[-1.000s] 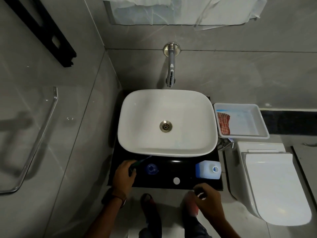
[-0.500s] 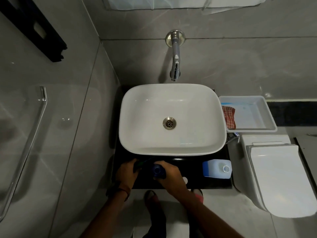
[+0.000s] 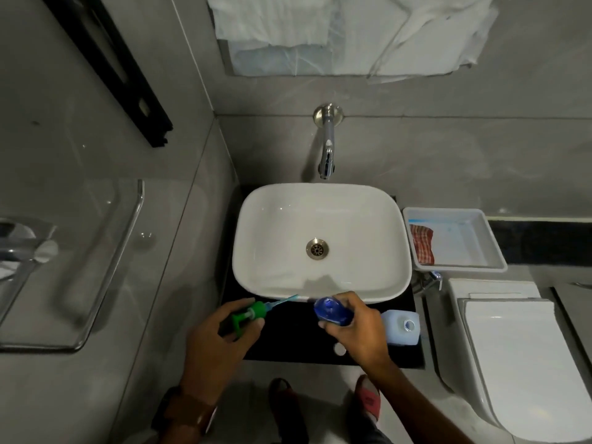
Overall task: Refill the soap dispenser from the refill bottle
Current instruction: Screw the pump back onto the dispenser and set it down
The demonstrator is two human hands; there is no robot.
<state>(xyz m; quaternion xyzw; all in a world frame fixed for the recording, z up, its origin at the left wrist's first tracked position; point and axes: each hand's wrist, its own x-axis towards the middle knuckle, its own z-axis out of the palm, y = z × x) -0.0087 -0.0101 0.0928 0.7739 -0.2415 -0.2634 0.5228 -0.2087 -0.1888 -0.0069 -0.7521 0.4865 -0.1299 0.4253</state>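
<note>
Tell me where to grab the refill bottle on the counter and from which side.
Grip the refill bottle around its flat-sided white body, below the open neck. It stands upright with its cap off. Come from above and in front, since the right hand crowds its left side.

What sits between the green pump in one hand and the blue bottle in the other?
Nothing: in the head view only bare black countertop shows between the green pump and the blue soap dispenser.

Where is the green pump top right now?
The green pump top is in the left hand, off the blue bottle, held over the black counter just in front of the white sink.
</note>
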